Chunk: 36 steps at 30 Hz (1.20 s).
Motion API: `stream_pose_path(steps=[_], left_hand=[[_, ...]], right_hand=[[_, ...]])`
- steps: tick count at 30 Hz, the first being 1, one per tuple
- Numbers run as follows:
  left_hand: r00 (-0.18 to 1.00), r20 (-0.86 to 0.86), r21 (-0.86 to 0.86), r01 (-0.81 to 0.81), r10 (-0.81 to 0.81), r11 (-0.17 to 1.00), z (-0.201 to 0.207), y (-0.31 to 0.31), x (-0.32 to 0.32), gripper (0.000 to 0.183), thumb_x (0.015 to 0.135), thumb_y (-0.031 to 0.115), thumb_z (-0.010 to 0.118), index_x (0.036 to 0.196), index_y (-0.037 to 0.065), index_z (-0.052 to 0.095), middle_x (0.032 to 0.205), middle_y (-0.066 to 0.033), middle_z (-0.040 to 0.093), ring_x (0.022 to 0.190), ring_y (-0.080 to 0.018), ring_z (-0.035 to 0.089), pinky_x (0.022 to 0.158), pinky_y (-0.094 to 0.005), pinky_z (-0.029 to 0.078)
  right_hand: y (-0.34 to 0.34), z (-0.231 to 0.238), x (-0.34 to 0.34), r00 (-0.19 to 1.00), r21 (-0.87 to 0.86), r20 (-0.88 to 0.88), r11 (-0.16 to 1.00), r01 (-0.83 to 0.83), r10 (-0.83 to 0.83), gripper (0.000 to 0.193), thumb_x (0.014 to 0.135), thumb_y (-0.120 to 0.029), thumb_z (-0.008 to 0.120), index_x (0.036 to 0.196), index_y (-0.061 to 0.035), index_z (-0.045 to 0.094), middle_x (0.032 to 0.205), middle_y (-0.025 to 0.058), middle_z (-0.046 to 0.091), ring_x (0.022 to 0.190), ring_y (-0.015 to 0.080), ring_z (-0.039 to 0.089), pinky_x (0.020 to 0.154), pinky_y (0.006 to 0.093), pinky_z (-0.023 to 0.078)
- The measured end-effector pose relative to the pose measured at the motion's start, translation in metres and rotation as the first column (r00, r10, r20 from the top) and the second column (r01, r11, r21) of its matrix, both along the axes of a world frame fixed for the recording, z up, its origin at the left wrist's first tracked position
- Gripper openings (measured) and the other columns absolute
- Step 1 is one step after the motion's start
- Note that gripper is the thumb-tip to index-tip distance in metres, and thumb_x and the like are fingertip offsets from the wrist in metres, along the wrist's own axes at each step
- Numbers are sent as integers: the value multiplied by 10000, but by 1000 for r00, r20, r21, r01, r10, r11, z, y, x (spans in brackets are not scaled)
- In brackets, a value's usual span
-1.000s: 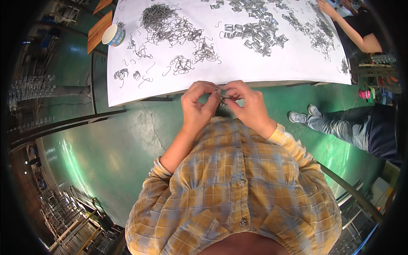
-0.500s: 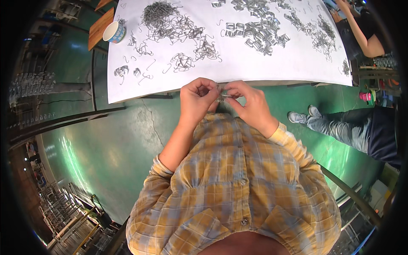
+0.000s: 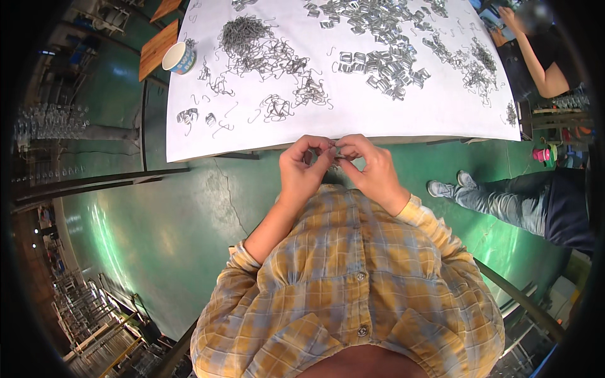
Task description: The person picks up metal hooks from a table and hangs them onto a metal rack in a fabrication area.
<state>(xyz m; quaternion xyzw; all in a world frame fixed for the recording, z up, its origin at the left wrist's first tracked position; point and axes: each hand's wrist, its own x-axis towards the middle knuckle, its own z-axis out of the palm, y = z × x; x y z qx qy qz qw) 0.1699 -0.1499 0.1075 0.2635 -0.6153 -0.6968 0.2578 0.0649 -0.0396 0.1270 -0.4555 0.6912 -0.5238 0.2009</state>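
At the near edge of the white-covered table [image 3: 403, 123], my hands meet fingertip to fingertip. My left hand [image 3: 301, 170] is pinched closed, thumb against forefinger, on a small metal piece [image 3: 336, 152]. From the other side my right hand [image 3: 373, 171] pinches the same piece between thumb and finger. Fingertips cover most of it, so its exact shape is hidden. Beyond the left hand lie loose bent wire hooks [image 3: 312, 93], with a denser heap of wire hooks [image 3: 244, 36] farther back. Shiny flat metal clips [image 3: 384, 63] are spread across the table's middle.
A paper cup [image 3: 181, 60] stands at the table's left edge beside a wooden board [image 3: 159, 49]. More wire pieces [image 3: 480, 63] lie at the right. Another person's arm [image 3: 534, 63] reaches in at far right; someone's legs [image 3: 504, 196] extend over the green floor [image 3: 170, 233].
The whole view has shifted, so the table and hands sit lower in the picture. My left hand has come slightly closer to the right one; both keep their pinch on the metal piece.
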Motion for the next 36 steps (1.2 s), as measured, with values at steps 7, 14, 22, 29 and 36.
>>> stream_pose_path(steps=[7, 14, 22, 29, 36], left_hand=[[994, -99, -119, -62, 50, 991, -12, 2, 1, 53, 774, -4, 637, 802, 13, 597, 769, -11, 635, 624, -35, 463, 539, -187, 328], [992, -120, -373, -72, 29, 925, -8, 7, -1, 75, 786, -11, 610, 808, 14, 542, 779, -51, 642, 624, -75, 475, 572, -210, 368], [997, -67, -365, -3, -23, 931, -6, 7, -2, 69, 788, -34, 588, 821, -3, 536, 778, -57, 623, 631, -72, 503, 583, -206, 428], [1000, -10, -321, -2, -1, 947, -5, 10, -1, 82, 781, -23, 609, 814, 5, 539, 737, -47, 571, 620, -89, 508, 573, -221, 432], [1000, 22, -490, 20, -10, 871, -3, 10, -7, 80, 766, -1, 631, 822, 20, 578, 737, -38, 589, 617, -100, 505, 563, -242, 420]], right_hand=[[2, -3, 0, 995, 1, 78, 998, 58, -58, 215, 785, 20, 577, 985, -46, 535, 692, 68, 619, 595, 166, 636, 554, 278, 486], [8, -10, -15, 999, -43, 21, 998, -45, 46, 225, 767, -63, 663, 969, -35, 567, 752, 70, 626, 690, 175, 638, 604, 284, 492], [10, -98, -145, 769, 74, -310, 792, 606, -559, 333, 729, -157, 708, 990, 31, 623, 747, 112, 583, 679, 242, 567, 647, 337, 463], [7, -87, -166, 704, 160, -619, 821, 548, -349, 212, 752, -91, 668, 902, 50, 614, 666, 100, 588, 659, 269, 586, 646, 368, 478], [-4, -22, -43, 686, 37, 717, 989, 143, -127, 102, 821, -28, 626, 900, 38, 628, 794, 77, 652, 703, 98, 602, 639, 208, 475]])
